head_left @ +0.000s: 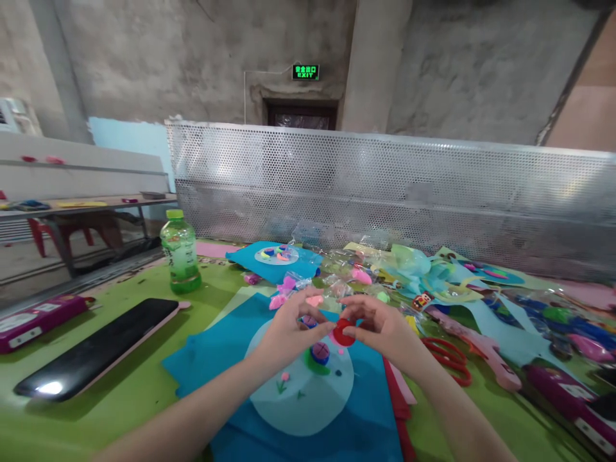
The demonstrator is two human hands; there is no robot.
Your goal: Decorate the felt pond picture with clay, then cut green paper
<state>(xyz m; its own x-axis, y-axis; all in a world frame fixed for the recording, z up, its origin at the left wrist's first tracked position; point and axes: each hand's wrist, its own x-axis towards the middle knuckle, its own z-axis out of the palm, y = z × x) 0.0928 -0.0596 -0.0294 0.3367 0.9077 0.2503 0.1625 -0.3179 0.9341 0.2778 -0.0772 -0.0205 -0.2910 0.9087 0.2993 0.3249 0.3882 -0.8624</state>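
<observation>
My right hand (374, 321) pinches a round, flattened red clay piece (344, 332) between thumb and fingers. From the other side, the thumb and curled fingertips of my left hand (298, 324) meet at the piece's edge, where some pink shows. Both hands are above a pale blue rounded sheet (308, 410) on blue felt-like sheets (231, 359). On the pale sheet sit a blue and purple clay ball (320, 351) with green under it, a small pink dot (285, 376), green sprigs (282, 387) and a dark dot (339, 373). My left hand partly hides another purple piece.
To the left are a phone (101, 350), a purple box (41, 321) and a green bottle (180, 253). Red-handled scissors (447, 359) and a pink tool (481, 350) lie right. Clear packets and clay bits clutter the back. A perforated metal panel (385, 186) stands behind.
</observation>
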